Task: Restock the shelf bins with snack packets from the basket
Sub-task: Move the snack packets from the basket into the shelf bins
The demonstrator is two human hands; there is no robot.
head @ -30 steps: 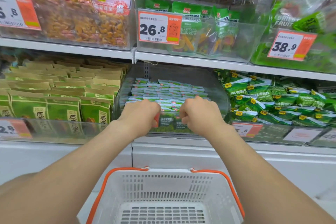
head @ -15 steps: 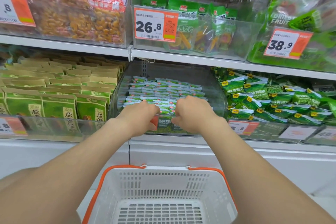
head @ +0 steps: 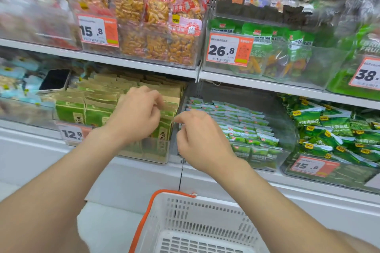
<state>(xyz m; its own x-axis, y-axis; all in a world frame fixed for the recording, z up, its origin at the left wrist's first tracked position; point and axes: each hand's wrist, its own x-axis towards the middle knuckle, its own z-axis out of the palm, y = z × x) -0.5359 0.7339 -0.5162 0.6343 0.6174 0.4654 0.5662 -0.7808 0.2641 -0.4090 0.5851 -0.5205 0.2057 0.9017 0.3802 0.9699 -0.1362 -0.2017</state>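
Shop shelf (head: 267, 86) lined with clear bins of snack packets, a white basket (head: 205, 211) set low in front of it.
The left hand (head: 137, 113) lies over the brown-and-green packets (head: 98, 107) in their bin, fingers curled down at the packet tops. The right hand (head: 202, 139) hovers at the front wall between that bin and the small green packets (head: 242, 123), fingers curled under. Whether either hand pinches a packet I cannot tell. The orange-handled basket sits beneath both forearms.
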